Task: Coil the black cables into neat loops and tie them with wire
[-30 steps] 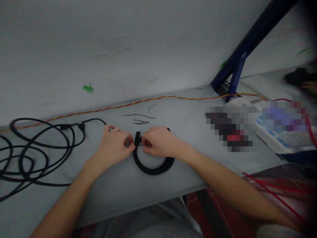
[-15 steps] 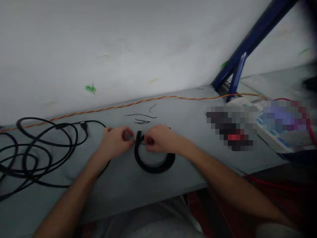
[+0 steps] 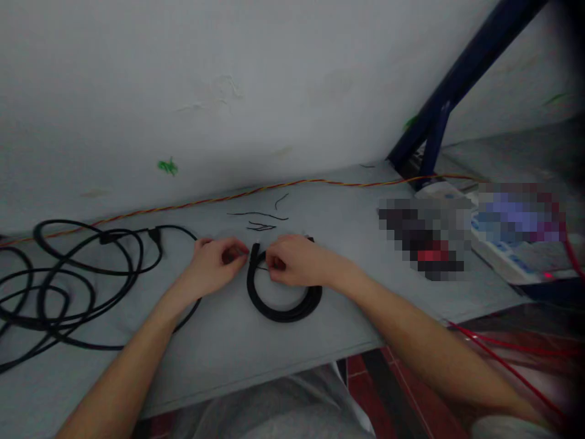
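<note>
Slightly higher up beside the coil than a second ago, the left hand (image 3: 214, 265) has its fingertips about level with the cable end, while the right hand stays over the coil's far side; the loops of loose cable on the left have slid a little toward the coil.

Smooth, rubbery and black, the coiled cable (image 3: 283, 315) lies flat on the grey tabletop (image 3: 347, 329) between the two hands, several turns bundled into one thick ring. Its blunt cable end (image 3: 255, 250) juts up at the upper left, and a thin dark strand (image 3: 262, 268) runs across the ring's opening toward the right hand.

The right hand (image 3: 292, 262) covers the upper right of the ring with its fingers curled in; I cannot tell what they pinch. The left thumb and forefinger bend toward each other just beside the cable end, but whether anything thin sits between them I can't make out.

Beyond the hands lie short, hair-thin black wires (image 3: 261, 227). Loose black cable (image 3: 46, 322) sprawls in wide loops to the left, with a moulded plug (image 3: 155, 235) among them. A twisted red-and-yellow wire (image 3: 297, 183) runs along the base of the scuffed white wall (image 3: 292, 91).
</note>
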Motion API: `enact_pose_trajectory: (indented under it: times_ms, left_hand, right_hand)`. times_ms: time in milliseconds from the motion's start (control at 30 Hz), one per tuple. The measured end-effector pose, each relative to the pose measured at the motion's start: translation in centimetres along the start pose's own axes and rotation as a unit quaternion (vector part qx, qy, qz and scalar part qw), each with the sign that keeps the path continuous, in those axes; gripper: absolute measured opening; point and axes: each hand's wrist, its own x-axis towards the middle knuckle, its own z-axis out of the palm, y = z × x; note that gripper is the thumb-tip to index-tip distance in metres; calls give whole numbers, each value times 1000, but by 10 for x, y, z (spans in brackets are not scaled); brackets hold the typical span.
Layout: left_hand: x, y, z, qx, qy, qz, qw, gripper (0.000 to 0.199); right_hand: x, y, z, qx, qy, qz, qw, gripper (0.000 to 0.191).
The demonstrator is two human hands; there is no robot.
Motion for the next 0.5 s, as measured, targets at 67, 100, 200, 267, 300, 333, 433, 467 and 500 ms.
enact_pose_trajectory:
  times_ms: [67,100,200,267,300,333,433,467,500]
  left_hand:
    - [-2,3,2,15,-2,-7,1000,36]
    - [-3,5,4,24,-3,-13,1000,40]
    - [-5,8,8,35,-1,-22,999,51]
    - [-5,9,9,37,-1,-29,999,52]
    - [-4,9,9,36,-2,-30,999,52]
    - [-4,9,9,35,-1,-31,999,51]
    - [-4,11,8,36,4,-37,999,49]
    - [-4,12,8,36,6,-38,999,49]
    - [-4,12,8,37,7,-40,999,49]
  right_hand:
    - [0,1,0,2,-1,2,1000,10]
    - [0,1,0,4,0,3,1000,10]
    - [-1,2,1,13,2,2,1000,12]
    - [-2,2,0,20,3,2,1000,11]
    - [-3,3,0,27,0,2,1000,10]
    - [-4,3,-2,37,-3,3,999,10]
    - [-7,6,-9,75,-18,11,997,10]
    - [-8,8,-11,89,-22,13,996,10]
    - [-9,10,-14,102,-20,14,994,11]
